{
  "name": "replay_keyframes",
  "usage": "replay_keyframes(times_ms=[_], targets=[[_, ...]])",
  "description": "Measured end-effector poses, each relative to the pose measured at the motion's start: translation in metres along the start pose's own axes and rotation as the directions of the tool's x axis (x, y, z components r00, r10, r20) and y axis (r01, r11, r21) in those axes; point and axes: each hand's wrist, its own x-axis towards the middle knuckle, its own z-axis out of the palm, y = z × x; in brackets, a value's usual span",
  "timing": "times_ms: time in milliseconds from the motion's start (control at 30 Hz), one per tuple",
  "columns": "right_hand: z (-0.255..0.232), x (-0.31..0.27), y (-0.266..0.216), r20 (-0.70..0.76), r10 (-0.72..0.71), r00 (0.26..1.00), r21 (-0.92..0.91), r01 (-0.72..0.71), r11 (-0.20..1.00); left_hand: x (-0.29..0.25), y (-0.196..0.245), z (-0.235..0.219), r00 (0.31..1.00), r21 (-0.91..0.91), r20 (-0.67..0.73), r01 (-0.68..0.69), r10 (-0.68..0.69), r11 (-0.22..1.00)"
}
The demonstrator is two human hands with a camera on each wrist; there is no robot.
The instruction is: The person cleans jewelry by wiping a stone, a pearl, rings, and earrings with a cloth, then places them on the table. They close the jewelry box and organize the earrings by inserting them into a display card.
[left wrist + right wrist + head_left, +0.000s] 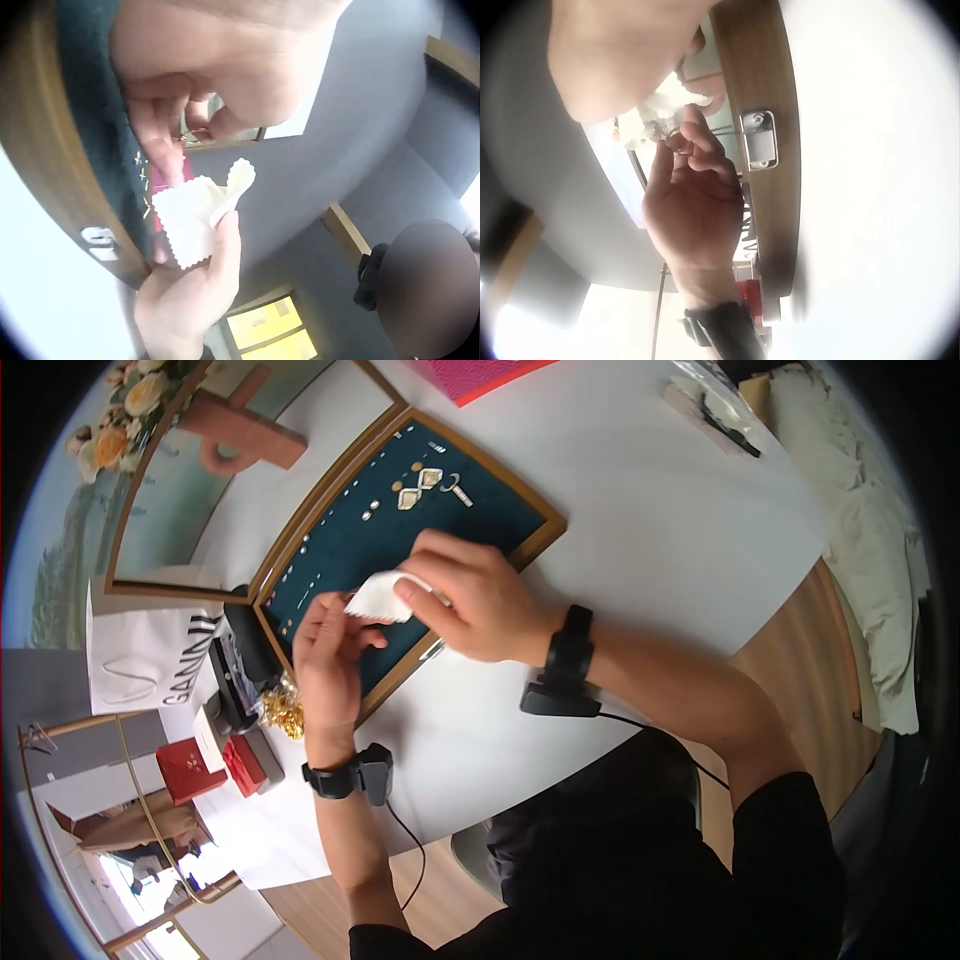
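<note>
Above the dark green tray (340, 550) with the wooden edge, two hands meet. The right hand (470, 605) pinches a small white cloth (380, 598) with a zigzag edge between thumb and fingers. The left hand (328, 655) has its fingers curled and pinches a thin gold ring (193, 136) right next to the cloth. On the tray lie little earrings (420, 485) and tiny studs. To the left, a white paper bag (150, 655) stands on the white table (640, 530), with the letters "GANNI" on it. Two red boxes (215, 768) sit near it.
</note>
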Motion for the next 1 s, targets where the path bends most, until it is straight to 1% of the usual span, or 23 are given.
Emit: replay_keyframes(times_ms=[33, 67, 100, 167, 200, 233, 300, 367, 433, 467, 500, 567, 600, 667, 700, 767, 800, 833, 900, 933, 1000], targets=[[0.003, 0.0, 0.002, -0.033, -0.014, 0.999, -0.013, 0.013, 1.0, -0.005, -0.007, -0.001, 1.0, -0.029, 0.026, 0.006, -0.005, 1.0], [0.003, 0.002, 0.005, -0.027, -0.031, 0.999, 0.016, 0.032, 0.999, -0.007, -0.014, 0.002, 0.999, -0.049, 0.045, -0.015, 0.018, 0.999], [0.004, -0.001, 0.004, -0.011, -0.033, 0.999, 0.023, 0.033, 0.999, -0.008, -0.019, 0.001, 0.996, -0.012, 0.085, 0.013, -0.012, 1.0], [0.002, -0.002, 0.0, 0.042, 0.151, 0.988, 0.108, -0.155, 0.982, -0.006, -0.021, -0.005, 0.992, -0.166, 0.104, -0.051, 0.069, 0.985], [0.003, -0.002, 0.0, 0.02, 0.118, 0.993, 0.089, -0.119, 0.989, -0.005, -0.023, -0.007, 0.989, -0.155, 0.129, -0.051, 0.071, 0.987], [0.002, -0.002, -0.001, 0.046, 0.132, 0.99, 0.079, -0.136, 0.988, -0.005, -0.023, -0.009, 0.986, -0.14, 0.153, -0.049, 0.071, 0.989], [0.003, 0.0, -0.001, 0.047, 0.123, 0.991, 0.04, -0.125, 0.991, -0.008, -0.021, -0.009, 0.989, -0.149, 0.137, -0.031, 0.052, 0.988], [0.003, 0.001, -0.003, 0.053, 0.124, 0.991, 0.012, -0.125, 0.992, -0.009, -0.02, -0.007, 0.978, -0.055, 0.21, -0.003, 0.015, 0.998], [0.001, -0.001, -0.003, 0.029, 0.165, 0.986, 0.136, -0.168, 0.976, -0.008, -0.02, -0.003, 0.981, -0.061, 0.195, -0.004, 0.016, 0.998], [-0.005, 0.0, -0.006, 0.099, 0.188, 0.977, 0.113, -0.198, 0.974, -0.007, -0.02, -0.004, 0.981, -0.045, 0.191, -0.015, 0.023, 0.999], [-0.007, 0.0, -0.006, 0.108, 0.191, 0.976, 0.11, -0.203, 0.973, -0.006, -0.021, -0.004, 0.982, -0.029, 0.186, -0.025, 0.03, 0.999], [-0.007, 0.003, -0.003, 0.16, 0.054, 0.986, 0.236, -0.091, 0.967, -0.006, -0.021, -0.004, 0.982, -0.027, 0.181, -0.041, 0.045, 0.999], [-0.008, 0.003, -0.002, 0.17, 0.054, 0.984, 0.24, -0.094, 0.966, -0.006, -0.021, -0.004, 0.982, -0.016, 0.181, -0.059, 0.061, 0.998], [-0.009, 0.002, -0.001, 0.221, 0.027, 0.975, 0.086, -0.047, 0.995, -0.006, -0.02, -0.005, 0.981, -0.018, 0.184, -0.051, 0.054, 0.999], [-0.008, 0.002, -0.001, 0.231, 0.026, 0.973, 0.091, -0.048, 0.995, -0.006, -0.02, -0.005, 0.979, -0.016, 0.196, -0.048, 0.05, 0.999], [-0.006, 0.0, -0.005, 0.166, 0.106, 0.98, 0.107, -0.124, 0.986, -0.005, -0.022, -0.005, 0.981, -0.023, 0.186, -0.051, 0.055, 0.998], [-0.007, 0.0, -0.008, 0.181, 0.18, 0.967, 0.092, -0.199, 0.976, -0.005, -0.022, -0.006, 0.981, -0.026, 0.186, -0.055, 0.059, 0.998], [-0.005, -0.001, -0.008, 0.186, 0.18, 0.966, 0.096, -0.2, 0.975, -0.005, -0.023, -0.006, 0.982, -0.026, 0.18, -0.055, 0.058, 0.998], [-0.002, -0.002, -0.009, 0.091, 0.151, 0.984, 0.124, -0.162, 0.979, -0.005, -0.023, -0.005, 0.984, 0.011, 0.171, -0.058, 0.056, 0.998], [-0.003, -0.003, -0.008, 0.091, 0.15, 0.984, 0.124, -0.161, 0.979, -0.005, -0.021, -0.003, 0.984, 0.011, 0.171, -0.059, 0.056, 0.998], [-0.005, -0.004, -0.005, 0.169, 0.089, 0.982, 0.1, -0.107, 0.989, -0.007, -0.019, -0.001, 0.989, 0.051, 0.146, -0.046, 0.038, 0.998]])
